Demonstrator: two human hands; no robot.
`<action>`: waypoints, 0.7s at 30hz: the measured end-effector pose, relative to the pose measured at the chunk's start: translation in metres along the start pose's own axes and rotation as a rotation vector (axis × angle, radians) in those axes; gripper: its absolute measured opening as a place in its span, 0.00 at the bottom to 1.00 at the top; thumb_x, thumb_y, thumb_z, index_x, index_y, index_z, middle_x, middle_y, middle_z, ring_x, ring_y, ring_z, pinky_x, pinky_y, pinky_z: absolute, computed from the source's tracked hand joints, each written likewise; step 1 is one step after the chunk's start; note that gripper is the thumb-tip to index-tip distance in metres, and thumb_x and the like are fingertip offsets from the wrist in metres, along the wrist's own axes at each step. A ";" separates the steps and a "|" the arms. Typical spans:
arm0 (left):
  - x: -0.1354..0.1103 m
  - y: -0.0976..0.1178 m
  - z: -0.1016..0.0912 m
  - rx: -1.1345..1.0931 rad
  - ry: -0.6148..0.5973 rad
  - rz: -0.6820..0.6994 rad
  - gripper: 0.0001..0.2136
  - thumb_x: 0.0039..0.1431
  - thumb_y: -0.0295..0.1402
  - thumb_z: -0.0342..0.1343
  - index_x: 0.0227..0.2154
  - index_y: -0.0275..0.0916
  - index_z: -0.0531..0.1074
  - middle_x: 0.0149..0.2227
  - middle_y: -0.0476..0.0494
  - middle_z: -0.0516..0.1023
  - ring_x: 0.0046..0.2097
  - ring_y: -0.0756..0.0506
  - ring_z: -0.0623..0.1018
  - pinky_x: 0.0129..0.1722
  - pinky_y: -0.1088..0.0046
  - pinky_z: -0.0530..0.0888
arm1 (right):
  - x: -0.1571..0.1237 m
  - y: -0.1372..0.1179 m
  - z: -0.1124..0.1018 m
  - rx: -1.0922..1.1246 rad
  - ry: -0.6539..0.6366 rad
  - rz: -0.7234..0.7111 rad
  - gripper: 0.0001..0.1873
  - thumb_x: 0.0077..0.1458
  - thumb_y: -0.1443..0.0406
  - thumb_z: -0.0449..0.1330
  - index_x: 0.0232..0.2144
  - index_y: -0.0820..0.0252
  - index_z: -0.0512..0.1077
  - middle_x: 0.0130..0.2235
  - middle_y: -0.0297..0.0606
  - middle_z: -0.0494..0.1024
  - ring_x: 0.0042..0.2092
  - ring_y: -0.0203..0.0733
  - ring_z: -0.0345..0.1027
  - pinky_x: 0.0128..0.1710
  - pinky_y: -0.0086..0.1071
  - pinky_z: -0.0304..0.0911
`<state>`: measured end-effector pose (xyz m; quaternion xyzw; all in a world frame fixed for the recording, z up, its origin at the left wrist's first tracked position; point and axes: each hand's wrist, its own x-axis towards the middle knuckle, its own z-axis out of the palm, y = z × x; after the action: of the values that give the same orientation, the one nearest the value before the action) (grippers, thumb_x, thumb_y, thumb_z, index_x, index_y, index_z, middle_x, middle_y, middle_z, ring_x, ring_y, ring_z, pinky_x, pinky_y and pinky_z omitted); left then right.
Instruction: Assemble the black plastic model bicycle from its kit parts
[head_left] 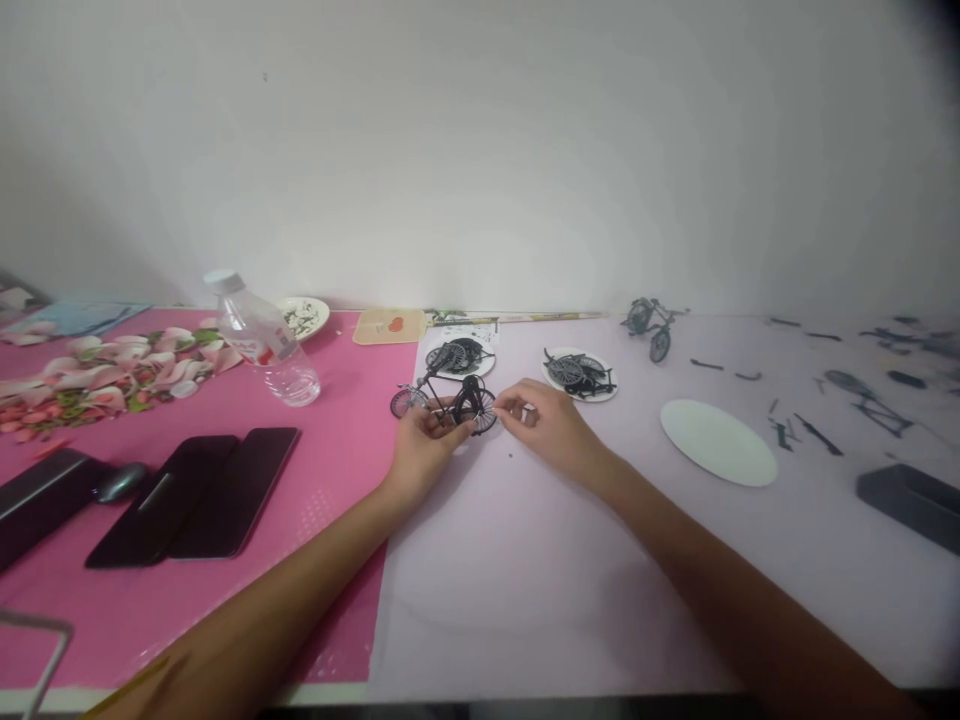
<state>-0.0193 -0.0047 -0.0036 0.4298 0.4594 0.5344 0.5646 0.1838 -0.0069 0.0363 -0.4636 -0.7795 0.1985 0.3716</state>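
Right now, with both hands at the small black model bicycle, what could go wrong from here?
1. The small black model bicycle has thin spokes. The left hand grips its frame while the right hand pinches at the rear wheel, so pressure could bend it.
2. A tiny piece slipping from the fingers might be hard to spot on the pale lilac mat.
3. The clear plastic water bottle sits near the left arm and could be knocked.

The left grip pinches a miniature bicycle at its frame, holding it upright on the tabletop. The right grip has curled fingertips just beside the nearer wheel; whether they touch it is unclear. Just behind lies a near plate and a far plate, both carrying dark parts. A water bottle stands on a pink mat.
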 end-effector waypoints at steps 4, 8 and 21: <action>-0.002 -0.001 0.002 0.020 0.005 0.008 0.27 0.42 0.36 0.78 0.45 0.36 0.76 0.26 0.50 0.78 0.27 0.48 0.77 0.30 0.72 0.72 | -0.011 0.004 0.020 0.070 0.126 0.034 0.08 0.62 0.62 0.61 0.43 0.55 0.76 0.41 0.40 0.82 0.38 0.41 0.77 0.30 0.30 0.70; -0.002 -0.005 0.001 0.078 0.006 0.037 0.25 0.43 0.37 0.77 0.44 0.36 0.77 0.25 0.51 0.76 0.26 0.49 0.74 0.27 0.74 0.70 | -0.018 0.004 0.029 0.071 0.193 0.072 0.09 0.60 0.63 0.63 0.44 0.56 0.75 0.39 0.40 0.83 0.39 0.43 0.79 0.30 0.31 0.71; -0.003 -0.011 0.001 0.101 -0.036 0.096 0.22 0.45 0.38 0.77 0.42 0.37 0.80 0.29 0.47 0.80 0.29 0.48 0.76 0.30 0.72 0.72 | -0.022 0.002 0.028 -0.066 0.203 0.023 0.10 0.60 0.68 0.60 0.45 0.54 0.74 0.36 0.37 0.82 0.34 0.41 0.77 0.36 0.34 0.74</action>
<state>-0.0159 -0.0084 -0.0140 0.4888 0.4546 0.5291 0.5239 0.1695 -0.0241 0.0083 -0.5023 -0.7386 0.1291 0.4308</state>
